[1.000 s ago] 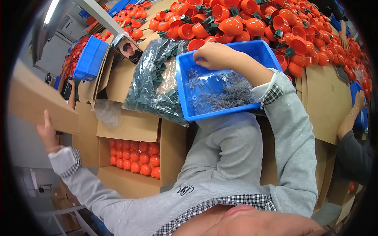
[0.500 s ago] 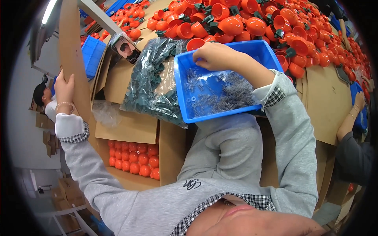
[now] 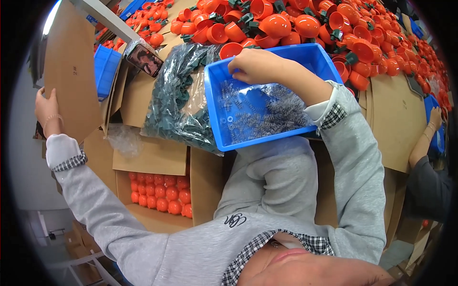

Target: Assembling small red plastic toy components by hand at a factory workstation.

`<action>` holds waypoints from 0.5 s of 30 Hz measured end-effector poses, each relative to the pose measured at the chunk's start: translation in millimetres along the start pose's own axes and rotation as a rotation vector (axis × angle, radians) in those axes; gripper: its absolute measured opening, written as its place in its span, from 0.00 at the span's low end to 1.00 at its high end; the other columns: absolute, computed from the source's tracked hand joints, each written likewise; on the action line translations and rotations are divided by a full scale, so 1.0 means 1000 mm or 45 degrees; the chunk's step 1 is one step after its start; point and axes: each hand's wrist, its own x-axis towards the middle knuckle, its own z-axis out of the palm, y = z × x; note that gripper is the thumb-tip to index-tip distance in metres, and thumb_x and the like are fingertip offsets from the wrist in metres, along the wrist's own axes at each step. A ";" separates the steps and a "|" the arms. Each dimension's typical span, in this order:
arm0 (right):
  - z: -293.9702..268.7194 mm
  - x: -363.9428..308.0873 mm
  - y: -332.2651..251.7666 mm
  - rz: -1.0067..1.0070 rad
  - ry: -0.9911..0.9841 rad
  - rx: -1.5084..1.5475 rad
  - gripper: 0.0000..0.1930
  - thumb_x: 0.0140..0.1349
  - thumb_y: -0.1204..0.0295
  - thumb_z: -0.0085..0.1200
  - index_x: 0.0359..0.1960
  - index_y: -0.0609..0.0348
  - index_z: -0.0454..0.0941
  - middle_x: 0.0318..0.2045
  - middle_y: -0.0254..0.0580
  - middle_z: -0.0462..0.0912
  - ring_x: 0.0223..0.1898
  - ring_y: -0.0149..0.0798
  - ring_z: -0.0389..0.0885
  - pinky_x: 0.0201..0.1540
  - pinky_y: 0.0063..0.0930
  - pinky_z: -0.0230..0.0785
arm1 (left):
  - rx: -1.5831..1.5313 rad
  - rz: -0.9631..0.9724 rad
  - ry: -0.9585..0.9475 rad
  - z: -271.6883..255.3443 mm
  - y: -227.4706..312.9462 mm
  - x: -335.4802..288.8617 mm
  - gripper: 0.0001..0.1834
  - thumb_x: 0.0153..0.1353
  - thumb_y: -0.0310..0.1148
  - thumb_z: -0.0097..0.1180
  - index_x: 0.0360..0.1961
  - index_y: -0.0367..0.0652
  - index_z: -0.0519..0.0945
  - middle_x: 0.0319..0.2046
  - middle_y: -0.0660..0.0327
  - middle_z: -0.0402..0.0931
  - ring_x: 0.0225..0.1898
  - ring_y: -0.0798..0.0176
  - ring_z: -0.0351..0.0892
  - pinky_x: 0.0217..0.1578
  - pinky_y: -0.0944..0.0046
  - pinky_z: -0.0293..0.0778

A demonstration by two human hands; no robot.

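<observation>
At the far left, my left hand (image 3: 46,110) grips the edge of a tall brown cardboard sheet (image 3: 71,81), thumb on its face. My right hand (image 3: 255,66) is over the far left part of a blue plastic bin (image 3: 217,117), covering some of its rim. Its fingers are curled together, and anything between them is hidden. Many small metal springs (image 3: 286,107) lie in the bin, which rests against my knees. Left of the bin is a clear bag of dark green plastic parts (image 3: 167,102).
Orange round cups with green parts (image 3: 305,26) are heaped across the far side. A phone (image 3: 144,59) stands beside the bag. An open carton below holds rows of orange balls (image 3: 162,193). Another blue bin (image 3: 106,71) sits at left; a co-worker's arm (image 3: 427,136) is at right.
My left hand has moved left with the cardboard sheet, turning more of its face into view. The blue bin has shifted slightly; my right hand stays over it.
</observation>
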 end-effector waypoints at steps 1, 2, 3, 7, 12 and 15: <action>0.000 0.000 0.001 0.007 -0.003 -0.006 0.09 0.53 0.71 0.53 0.35 0.56 0.80 0.27 0.47 0.81 0.32 0.47 0.81 0.38 0.39 0.72 | 0.058 0.087 -0.019 0.008 -0.001 0.012 0.22 0.56 0.39 0.56 0.51 0.43 0.72 0.44 0.50 0.78 0.44 0.51 0.78 0.45 0.58 0.72; 0.000 -0.001 0.001 0.012 -0.008 -0.015 0.08 0.53 0.71 0.53 0.35 0.56 0.80 0.27 0.47 0.81 0.32 0.47 0.81 0.38 0.38 0.72 | 0.115 0.173 -0.039 0.018 -0.001 0.024 0.22 0.57 0.39 0.56 0.51 0.42 0.73 0.44 0.51 0.78 0.44 0.52 0.78 0.45 0.59 0.72; 0.000 -0.002 0.003 0.017 -0.013 -0.022 0.08 0.53 0.71 0.53 0.35 0.56 0.80 0.28 0.47 0.81 0.32 0.47 0.81 0.38 0.38 0.72 | 0.105 0.173 -0.045 0.032 -0.003 0.038 0.22 0.57 0.39 0.56 0.51 0.42 0.73 0.44 0.51 0.78 0.44 0.52 0.78 0.45 0.59 0.72; -0.001 0.001 0.001 0.003 -0.025 0.007 0.08 0.54 0.71 0.54 0.35 0.56 0.80 0.28 0.47 0.81 0.32 0.46 0.81 0.38 0.38 0.72 | -0.192 0.299 -0.162 0.059 -0.059 0.115 0.24 0.57 0.38 0.57 0.53 0.37 0.72 0.45 0.50 0.78 0.46 0.54 0.78 0.46 0.62 0.71; 0.000 0.000 0.007 0.024 -0.004 -0.015 0.08 0.54 0.71 0.53 0.35 0.57 0.80 0.27 0.46 0.81 0.32 0.46 0.81 0.39 0.37 0.72 | -0.021 0.404 -0.176 0.036 -0.079 0.154 0.22 0.58 0.32 0.54 0.54 0.35 0.71 0.48 0.50 0.76 0.48 0.55 0.77 0.48 0.63 0.71; 0.004 0.001 0.009 0.003 -0.011 0.016 0.08 0.54 0.72 0.53 0.35 0.57 0.80 0.27 0.46 0.81 0.32 0.46 0.81 0.39 0.37 0.72 | -0.088 0.266 -0.437 0.025 -0.080 0.149 0.23 0.58 0.31 0.54 0.54 0.34 0.71 0.48 0.49 0.76 0.49 0.56 0.76 0.49 0.63 0.70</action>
